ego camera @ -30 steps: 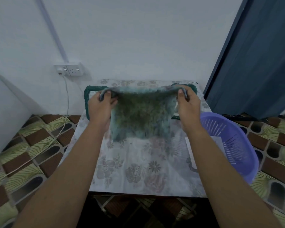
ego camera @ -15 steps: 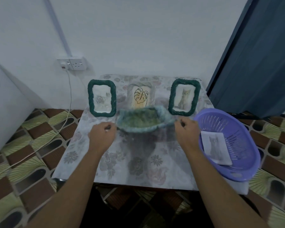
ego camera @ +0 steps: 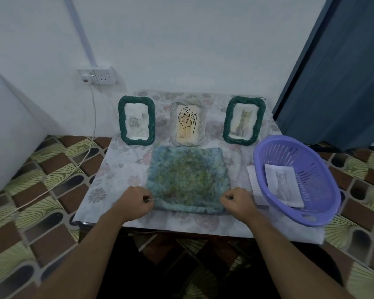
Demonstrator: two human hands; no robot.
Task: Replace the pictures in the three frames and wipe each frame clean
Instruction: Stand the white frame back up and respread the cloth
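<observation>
A fluffy blue-green cloth point(ego camera: 187, 180) lies spread flat on the small table point(ego camera: 117, 167). My left hand point(ego camera: 136, 201) pinches its near left corner and my right hand point(ego camera: 238, 200) pinches its near right corner. Behind the cloth stand three frames: a green one with a rose picture point(ego camera: 137, 120) at left, a pale one with a leaf drawing point(ego camera: 187, 124) in the middle, and a green one with a cat picture point(ego camera: 243, 119) at right.
A purple basket point(ego camera: 298, 178) sits at the table's right edge with a loose cat picture point(ego camera: 284, 184) inside. White paper point(ego camera: 255, 186) lies beside the basket. A wall socket point(ego camera: 97, 76) with a cable hangs at left. A dark blue door point(ego camera: 343, 72) stands at right.
The cloth, held up in the air a second ago, has been lowered and laid flat on the table. Both hands came down toward the near edge, still at its corners.
</observation>
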